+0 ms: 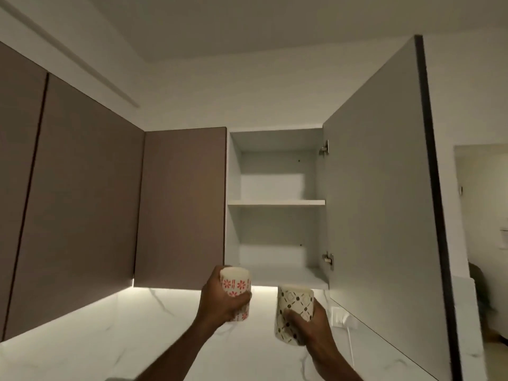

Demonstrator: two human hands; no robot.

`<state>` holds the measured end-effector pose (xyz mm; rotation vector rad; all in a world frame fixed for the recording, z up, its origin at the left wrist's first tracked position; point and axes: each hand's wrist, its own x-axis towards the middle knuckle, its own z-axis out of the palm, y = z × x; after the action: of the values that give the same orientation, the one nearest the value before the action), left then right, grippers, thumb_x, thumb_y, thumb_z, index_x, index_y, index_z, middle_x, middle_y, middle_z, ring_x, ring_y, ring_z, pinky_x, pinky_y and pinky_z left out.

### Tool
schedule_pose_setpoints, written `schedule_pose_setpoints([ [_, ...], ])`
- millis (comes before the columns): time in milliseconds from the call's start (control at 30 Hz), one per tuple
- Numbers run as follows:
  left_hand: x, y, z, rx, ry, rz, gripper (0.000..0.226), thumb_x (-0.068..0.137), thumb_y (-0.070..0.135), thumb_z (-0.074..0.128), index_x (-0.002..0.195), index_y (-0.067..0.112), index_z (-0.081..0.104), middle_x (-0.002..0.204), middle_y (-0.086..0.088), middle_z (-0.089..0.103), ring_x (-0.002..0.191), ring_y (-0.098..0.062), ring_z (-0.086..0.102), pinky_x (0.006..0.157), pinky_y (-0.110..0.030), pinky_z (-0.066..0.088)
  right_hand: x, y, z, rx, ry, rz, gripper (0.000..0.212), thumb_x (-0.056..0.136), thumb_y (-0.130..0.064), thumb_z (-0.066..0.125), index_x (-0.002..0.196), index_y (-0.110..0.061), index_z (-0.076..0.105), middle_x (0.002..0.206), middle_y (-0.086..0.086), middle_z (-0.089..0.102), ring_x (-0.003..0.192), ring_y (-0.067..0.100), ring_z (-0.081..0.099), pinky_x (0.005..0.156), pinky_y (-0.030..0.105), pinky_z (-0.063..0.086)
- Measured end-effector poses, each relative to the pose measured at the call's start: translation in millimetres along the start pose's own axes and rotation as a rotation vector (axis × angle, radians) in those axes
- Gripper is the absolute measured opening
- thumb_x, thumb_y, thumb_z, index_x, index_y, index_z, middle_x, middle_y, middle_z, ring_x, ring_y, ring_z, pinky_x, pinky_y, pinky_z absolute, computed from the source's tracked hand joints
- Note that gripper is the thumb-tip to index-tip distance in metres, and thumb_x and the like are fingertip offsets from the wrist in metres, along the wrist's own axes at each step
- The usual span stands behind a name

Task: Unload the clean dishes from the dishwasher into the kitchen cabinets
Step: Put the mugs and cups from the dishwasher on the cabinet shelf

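Each grip holds a cup: left hand red-flowered cup, right hand dark-patterned cup (open door alongside).

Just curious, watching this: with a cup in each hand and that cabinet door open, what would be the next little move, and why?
Probably lift the red-flowered cup in the left hand onto the cabinet's bottom shelf. That cup is already at the shelf's front edge, the door stands wide open, and no dishes show inside.
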<state>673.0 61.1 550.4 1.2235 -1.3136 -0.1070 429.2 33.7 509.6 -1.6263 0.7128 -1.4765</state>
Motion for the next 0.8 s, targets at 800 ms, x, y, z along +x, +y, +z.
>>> schedule_pose_setpoints([
  [800,312,13,36,-0.105,0.115,0.214,0.059,0.072,0.029,0.093,0.117,0.024,0.055,0.100,0.008,0.069,0.088,-0.010,0.070,0.063,-0.021,0.056,352,-59,65,-0.030,0.094,-0.304,0.054,0.071,-0.058,0.086,0.109,-0.022,0.074,0.098,-0.003,0.080,0.090,0.017,0.077,0.073,0.039,0.064],
])
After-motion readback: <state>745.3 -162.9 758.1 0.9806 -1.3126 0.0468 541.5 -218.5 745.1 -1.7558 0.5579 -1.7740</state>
